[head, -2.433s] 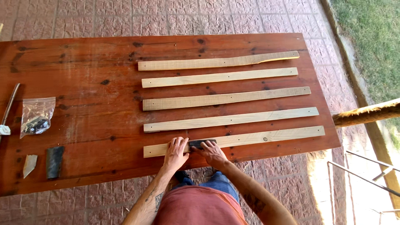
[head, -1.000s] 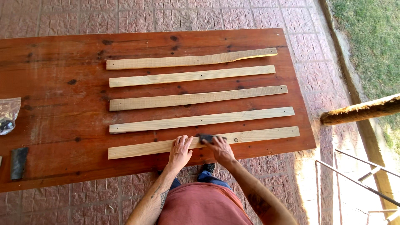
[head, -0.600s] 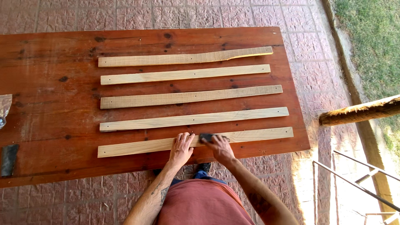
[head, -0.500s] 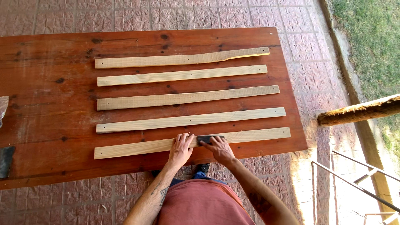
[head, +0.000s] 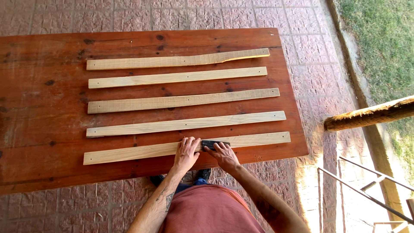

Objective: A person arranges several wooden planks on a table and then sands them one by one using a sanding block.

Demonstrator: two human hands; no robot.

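Head camera looks down on a reddish wooden desk [head: 43, 112] carrying five pale wooden slats. Four lie in a row beyond the fingers; the nearest slat [head: 129, 152] runs under both hands. Left hand [head: 186, 152] rests flat on it, fingers released and spread. Right hand [head: 223, 154] presses a small dark sanding block [head: 214, 143] onto the slat, fingers grasping its near edge.

Paved patio [head: 215, 13] beside lawn [head: 379, 43]
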